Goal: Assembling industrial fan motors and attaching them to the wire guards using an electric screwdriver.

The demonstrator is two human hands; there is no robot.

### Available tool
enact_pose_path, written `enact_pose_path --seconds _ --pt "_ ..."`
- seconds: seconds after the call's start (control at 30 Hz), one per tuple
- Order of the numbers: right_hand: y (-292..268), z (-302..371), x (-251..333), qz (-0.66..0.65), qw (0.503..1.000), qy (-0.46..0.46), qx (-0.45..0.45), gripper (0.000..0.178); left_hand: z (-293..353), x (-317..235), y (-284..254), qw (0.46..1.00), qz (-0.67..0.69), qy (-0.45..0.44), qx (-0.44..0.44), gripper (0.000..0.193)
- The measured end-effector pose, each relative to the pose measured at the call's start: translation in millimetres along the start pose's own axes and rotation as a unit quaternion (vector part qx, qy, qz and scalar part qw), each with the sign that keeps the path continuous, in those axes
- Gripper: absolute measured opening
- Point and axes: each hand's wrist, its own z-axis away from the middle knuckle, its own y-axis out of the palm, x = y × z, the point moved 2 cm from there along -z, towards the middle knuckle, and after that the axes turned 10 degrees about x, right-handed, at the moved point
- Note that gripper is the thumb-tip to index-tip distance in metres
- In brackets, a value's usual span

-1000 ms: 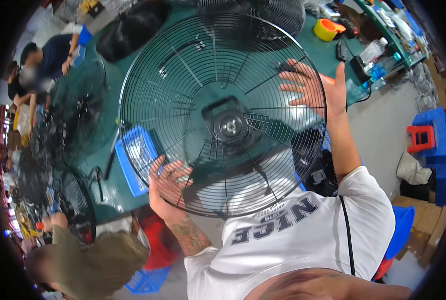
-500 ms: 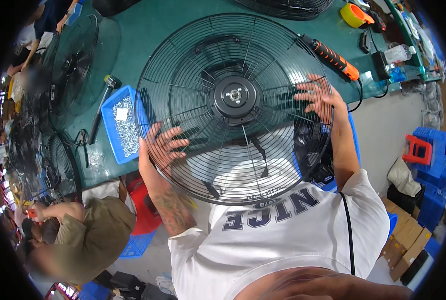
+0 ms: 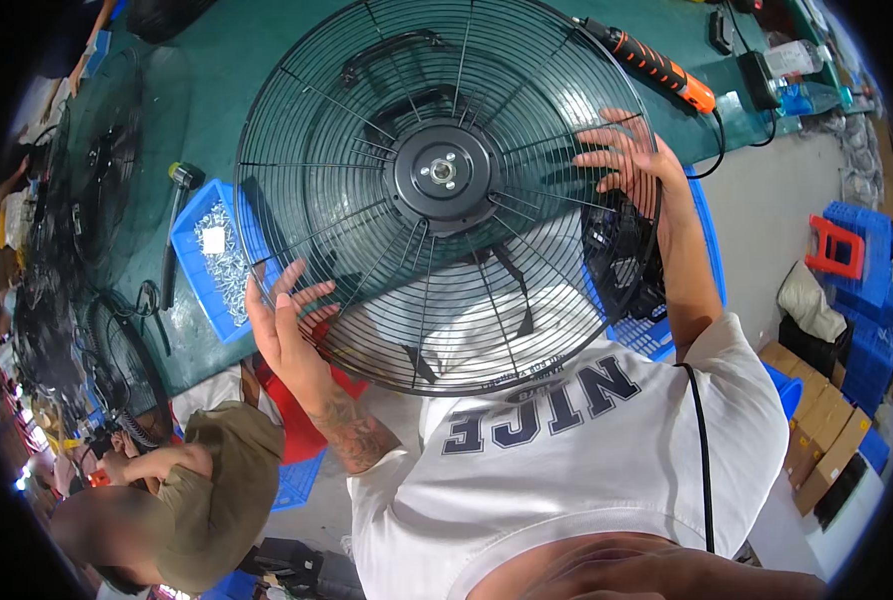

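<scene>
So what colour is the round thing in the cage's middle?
Black with a silvery centre; the round thing shows best in the head view.

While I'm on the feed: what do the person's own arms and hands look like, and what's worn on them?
Both the left hand and right hand are bare, with no gloves. A dark tattoo patterns the left forearm. The white T-shirt has short sleeves and dark lettering; a thin black cord runs over its right side.

The fan guard (image 3: 421, 300) at upper centre was black, patterned in rings and spokes. The tabletop (image 3: 201, 100) was green, the tray (image 3: 194, 278) at left blue, the upper-right power tool (image 3: 656, 66) orange (banded black).
</scene>
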Motion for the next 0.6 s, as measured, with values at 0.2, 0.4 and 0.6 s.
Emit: enact_pose_path --seconds 0.2,0.4,0.6 --pt "-8 -7 3 0.03 0.999 0.013 0.015 0.078 1 -2 7 1.0 0.0 0.024 -0.009 0.051" --pt "-3 -5 4 0.047 0.999 0.0 -0.006 0.074 5 0 6 0.999 0.014 0.009 -0.029 0.05" --pt "-111 26 12 -0.094 0.985 0.045 -0.136 0.059 3 -4 3 1.0 0.026 -0.012 -0.011 0.051"
